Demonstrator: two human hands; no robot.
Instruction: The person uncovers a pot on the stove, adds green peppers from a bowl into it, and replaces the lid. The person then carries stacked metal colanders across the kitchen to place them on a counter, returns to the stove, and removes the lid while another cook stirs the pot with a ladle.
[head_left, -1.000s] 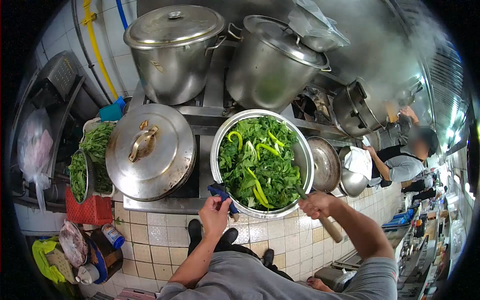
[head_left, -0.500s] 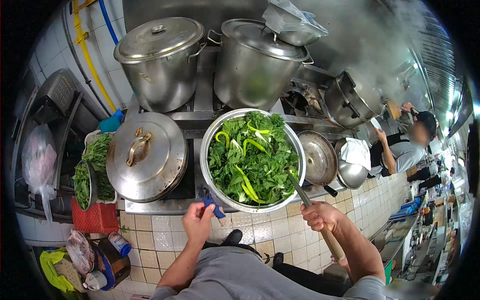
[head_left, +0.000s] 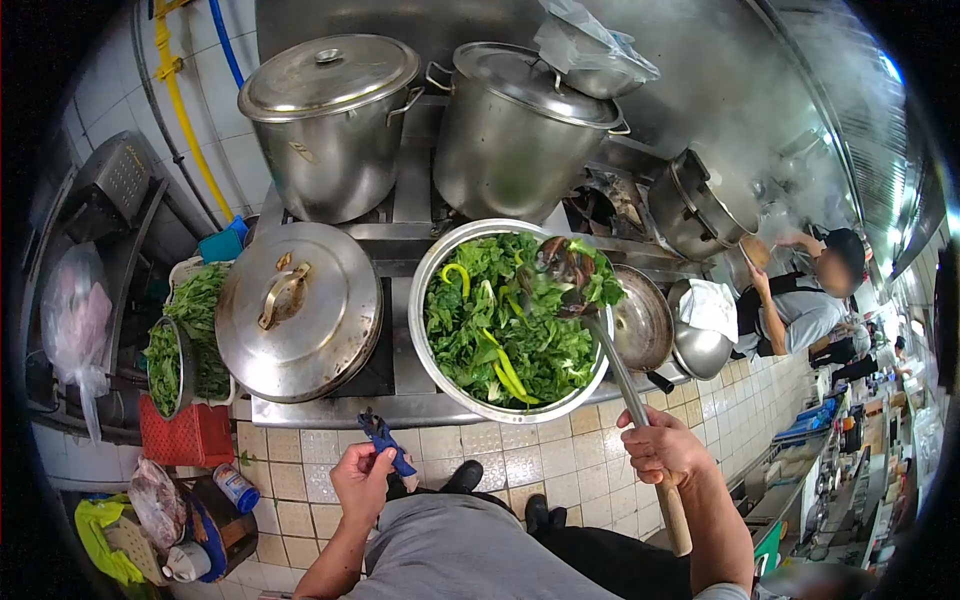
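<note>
My right hand (head_left: 662, 447) is closed around the long handle of a ladle (head_left: 632, 388), whose grip end is wooden. The ladle's head is lifted among leafy greens (head_left: 470, 330) at the upper right of a wide metal pot (head_left: 417, 335), with brownish bits and leaves on it. Long green chili peppers (head_left: 508, 372) lie on the greens. My left hand (head_left: 359, 484) pinches a crumpled blue cloth (head_left: 385, 436) in front of the stove, apart from the pot.
Two tall lidded stockpots (head_left: 330, 150) stand behind. Left of the wide pot is a large lidded pot (head_left: 290, 335); right of it, a frying pan (head_left: 637, 318). A steaming pot (head_left: 700, 215) and a co-worker (head_left: 800, 300) are farther right. A red crate (head_left: 185, 435) sits left.
The ladle has come up out of the greens, carrying leaves, and my right hand has shifted right and slightly down. My left hand has moved left and down with the cloth.
</note>
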